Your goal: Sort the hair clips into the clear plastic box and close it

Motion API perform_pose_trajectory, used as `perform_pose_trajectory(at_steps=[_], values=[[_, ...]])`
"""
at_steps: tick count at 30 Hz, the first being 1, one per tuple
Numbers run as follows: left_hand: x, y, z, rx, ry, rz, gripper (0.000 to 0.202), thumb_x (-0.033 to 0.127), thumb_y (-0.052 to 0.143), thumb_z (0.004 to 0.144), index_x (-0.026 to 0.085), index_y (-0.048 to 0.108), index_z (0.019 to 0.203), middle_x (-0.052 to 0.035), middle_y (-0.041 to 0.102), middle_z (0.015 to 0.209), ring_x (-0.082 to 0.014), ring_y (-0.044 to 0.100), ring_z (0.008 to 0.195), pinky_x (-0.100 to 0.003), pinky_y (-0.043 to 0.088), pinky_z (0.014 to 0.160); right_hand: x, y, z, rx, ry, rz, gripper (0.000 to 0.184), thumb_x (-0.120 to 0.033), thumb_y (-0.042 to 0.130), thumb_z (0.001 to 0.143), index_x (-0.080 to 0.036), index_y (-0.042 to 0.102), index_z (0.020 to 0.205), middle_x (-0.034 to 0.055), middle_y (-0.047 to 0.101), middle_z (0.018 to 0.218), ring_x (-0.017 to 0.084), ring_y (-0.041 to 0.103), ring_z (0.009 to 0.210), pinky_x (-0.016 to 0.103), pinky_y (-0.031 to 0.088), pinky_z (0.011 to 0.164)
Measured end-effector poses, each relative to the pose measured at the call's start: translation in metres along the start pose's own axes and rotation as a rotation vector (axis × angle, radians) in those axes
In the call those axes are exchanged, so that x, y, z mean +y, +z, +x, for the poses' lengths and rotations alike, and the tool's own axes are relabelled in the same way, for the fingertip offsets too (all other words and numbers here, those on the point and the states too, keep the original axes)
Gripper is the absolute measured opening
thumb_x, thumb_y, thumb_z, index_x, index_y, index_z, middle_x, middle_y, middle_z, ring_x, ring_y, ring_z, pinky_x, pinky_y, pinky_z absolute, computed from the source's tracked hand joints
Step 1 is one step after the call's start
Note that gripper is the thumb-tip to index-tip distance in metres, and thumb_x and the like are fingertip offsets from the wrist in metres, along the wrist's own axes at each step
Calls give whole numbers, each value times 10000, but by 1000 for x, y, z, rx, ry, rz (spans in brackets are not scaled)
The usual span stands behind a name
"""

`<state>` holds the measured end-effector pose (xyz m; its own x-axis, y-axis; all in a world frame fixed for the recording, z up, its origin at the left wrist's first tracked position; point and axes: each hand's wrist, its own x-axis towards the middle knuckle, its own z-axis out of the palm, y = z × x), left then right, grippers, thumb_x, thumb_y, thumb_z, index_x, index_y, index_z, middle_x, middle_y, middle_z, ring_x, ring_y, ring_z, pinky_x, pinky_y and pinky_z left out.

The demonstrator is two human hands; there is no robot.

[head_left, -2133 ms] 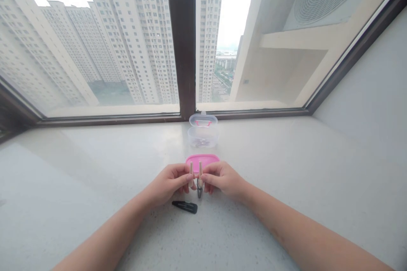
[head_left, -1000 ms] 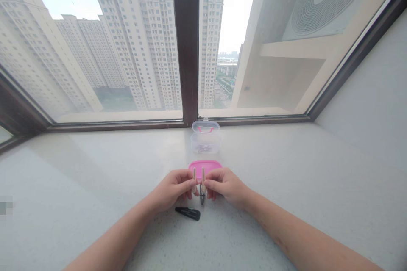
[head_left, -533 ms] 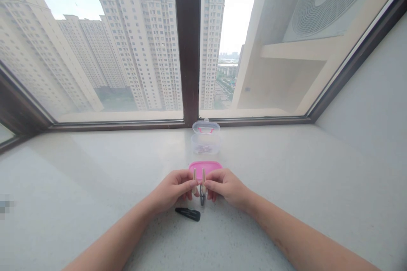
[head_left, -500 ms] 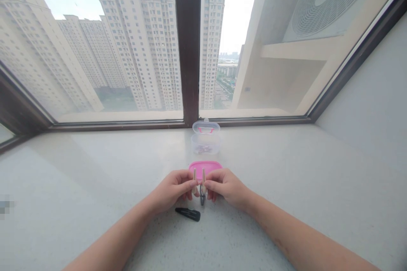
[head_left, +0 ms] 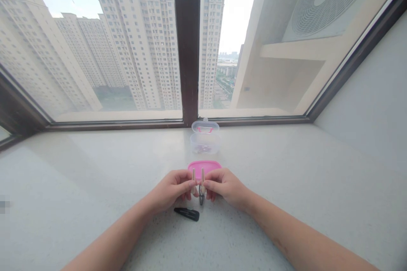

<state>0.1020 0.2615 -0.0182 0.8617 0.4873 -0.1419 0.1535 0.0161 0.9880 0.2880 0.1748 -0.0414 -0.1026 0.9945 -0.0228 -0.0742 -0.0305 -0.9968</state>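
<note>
My left hand [head_left: 178, 185] pinches a slim beige piece [head_left: 193, 174] between thumb and fingers; seen nearly edge-on, it looks like a hair clip. A similar beige piece [head_left: 202, 173] stands upright in the pinch of my right hand [head_left: 220, 182], close beside the first. Below and between them shows a narrow dark hair clip [head_left: 201, 199], partly hidden by the fingers; I cannot tell which hand bears it. On the sill nearer to me lies a black snap hair clip [head_left: 187, 214]. Just beyond my fingers sits a pink oval tray [head_left: 203, 164], its front covered by the hands.
Behind the pink tray, a clear plastic box [head_left: 192, 146] holds small purplish things, and its lid [head_left: 205, 123] with a pink handle stands raised. The pale windowsill [head_left: 95, 178] ends at a dark window frame [head_left: 190, 72]. A white wall [head_left: 365, 114] rises on the right.
Almost nothing differs. The whole view has shifted very slightly, and both hands keep the same pinch on the beige pieces.
</note>
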Motion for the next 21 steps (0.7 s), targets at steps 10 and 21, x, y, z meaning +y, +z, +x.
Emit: perform_pose_trajectory(at_steps=[10,21], values=[[-4,-1,-1,-10,2,-29,318,429,603,836,112,608,861,-50,651,739,-104,524,607,-239,407,599,-2,0,0,-2,15,-7,264,-370,666,785,-106,679,773,22,612,568,117,556,496,226,446,475],[1,0,0,-14,6,-40,310,426,609,831,117,609,833,-47,653,733,-97,510,595,-224,383,579,-6,1,-2,-13,29,-5,280,-390,676,776,-115,661,732,12,607,563,112,566,502,225,449,495]])
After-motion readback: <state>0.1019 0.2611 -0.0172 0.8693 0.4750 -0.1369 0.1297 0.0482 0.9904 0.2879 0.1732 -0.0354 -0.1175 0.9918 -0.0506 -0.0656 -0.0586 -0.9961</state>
